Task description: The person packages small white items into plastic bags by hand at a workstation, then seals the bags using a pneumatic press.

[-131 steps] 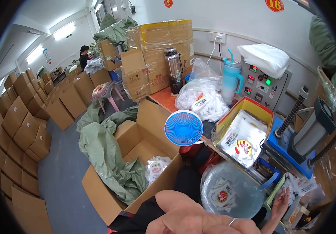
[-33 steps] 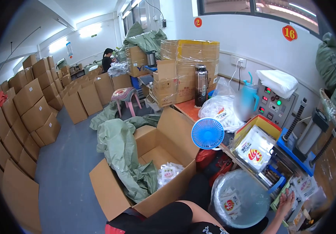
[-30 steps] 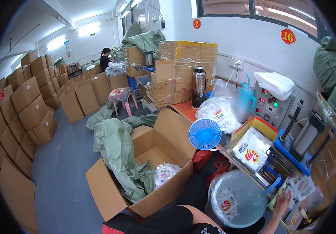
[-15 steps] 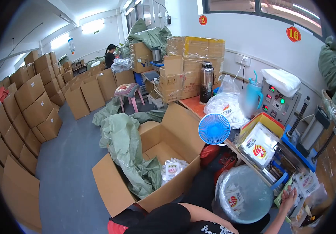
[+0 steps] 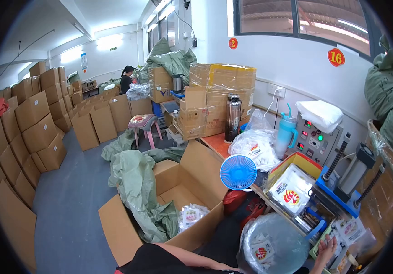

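My right hand (image 5: 327,249) is at the lower right, beside a green-edged tray with white printed packets (image 5: 350,229). Its fingers are apart, and no held thing can be made out. My left forearm crosses the bottom centre, but the hand is outside the frame. Between the arms stands a round bin (image 5: 292,249) lined with clear plastic, with printed packets inside. Above it on the bench, a yellow-and-red box (image 5: 272,177) holds a stack of white printed bags (image 5: 291,189). The blue-framed press (image 5: 338,194) stands just behind my right hand.
An open carton (image 5: 205,171) with green sheeting (image 5: 135,182) and packets stands left of the bin. A blue fan (image 5: 238,172), black bottle (image 5: 233,118) and blue cup (image 5: 285,137) are along the bench. Stacked cartons (image 5: 36,112) line the left; a person (image 5: 126,81) is in the back.
The view has tilted up and a little to the right, so the scene sits lower and further left. More of my left forearm shows. My right hand remains beside the tray.
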A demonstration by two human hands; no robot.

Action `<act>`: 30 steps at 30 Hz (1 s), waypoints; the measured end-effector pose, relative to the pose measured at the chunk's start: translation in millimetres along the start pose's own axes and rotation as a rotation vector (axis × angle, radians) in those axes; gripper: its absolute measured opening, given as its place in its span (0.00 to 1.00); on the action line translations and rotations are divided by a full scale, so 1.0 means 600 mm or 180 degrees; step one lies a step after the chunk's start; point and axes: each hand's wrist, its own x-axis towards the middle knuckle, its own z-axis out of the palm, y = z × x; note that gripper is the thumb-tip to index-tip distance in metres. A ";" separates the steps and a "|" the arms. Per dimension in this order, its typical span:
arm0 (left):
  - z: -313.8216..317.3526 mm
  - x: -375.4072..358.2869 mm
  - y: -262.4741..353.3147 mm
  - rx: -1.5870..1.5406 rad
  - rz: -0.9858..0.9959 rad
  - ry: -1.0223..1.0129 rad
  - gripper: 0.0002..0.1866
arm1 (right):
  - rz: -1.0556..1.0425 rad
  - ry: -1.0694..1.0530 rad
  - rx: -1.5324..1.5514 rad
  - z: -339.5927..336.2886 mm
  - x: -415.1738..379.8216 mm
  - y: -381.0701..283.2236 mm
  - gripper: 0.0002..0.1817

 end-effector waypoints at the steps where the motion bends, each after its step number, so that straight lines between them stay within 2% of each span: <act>1: 0.003 -0.001 -0.011 -0.0006 -0.0015 0.0007 0.26 | 0.0001 0.0033 -0.0013 0.006 -0.010 -0.006 0.24; 2: 0.006 0.002 -0.028 -0.0010 0.0017 0.0055 0.27 | -0.0053 0.0067 -0.0069 0.014 -0.023 -0.011 0.23; 3: 0.009 0.017 -0.111 -0.0104 0.0097 0.0140 0.27 | -0.0022 0.0068 -0.0073 0.023 -0.025 -0.016 0.24; 4: 0.009 -0.025 0.033 0.0052 -0.0221 0.0116 0.28 | 0.0009 0.0104 -0.0085 0.025 -0.030 -0.020 0.24; 5: 0.020 -0.050 0.072 -0.0008 -0.0291 -0.0004 0.28 | -0.0040 0.0078 -0.0108 0.015 -0.024 -0.010 0.25; 7: 0.021 -0.073 0.103 0.0608 -0.0683 0.1015 0.23 | -0.0230 0.0064 -0.0318 0.035 -0.054 -0.024 0.25; 9: 0.021 -0.081 0.044 0.0491 0.0257 0.1588 0.21 | -0.0573 0.0000 -0.0592 0.048 -0.066 -0.022 0.24; 11: 0.024 -0.144 0.102 0.0674 -0.0201 0.2265 0.17 | -0.0709 0.0047 -0.0885 0.063 -0.076 -0.029 0.24; 13: 0.017 -0.180 -0.067 0.1476 0.0685 0.2911 0.19 | -0.0772 0.0073 -0.0892 0.061 -0.074 -0.026 0.23; 14: -0.056 -0.163 -0.009 0.1081 0.0679 0.3222 0.19 | -0.0786 0.0010 -0.0893 0.063 -0.074 -0.021 0.23; 15: -0.197 -0.085 0.069 0.0617 0.0909 0.3432 0.19 | -0.0780 0.0050 -0.0889 0.070 -0.075 -0.024 0.23; 17: -0.419 0.036 0.148 0.0274 0.1558 0.3465 0.19 | -0.0824 0.0096 -0.0970 0.082 -0.081 -0.035 0.20; 19: -0.522 0.107 0.163 0.0156 0.2015 0.3282 0.18 | -0.0826 0.0146 -0.0987 0.095 -0.083 -0.036 0.19; 22: -0.558 0.138 0.144 0.0110 0.2262 0.3027 0.18 | -0.0839 0.0154 -0.1074 0.094 -0.083 -0.031 0.18; 30: -0.559 0.143 0.113 -0.0007 0.2382 0.2837 0.17 | -0.0843 0.0023 -0.1124 0.097 -0.085 -0.039 0.17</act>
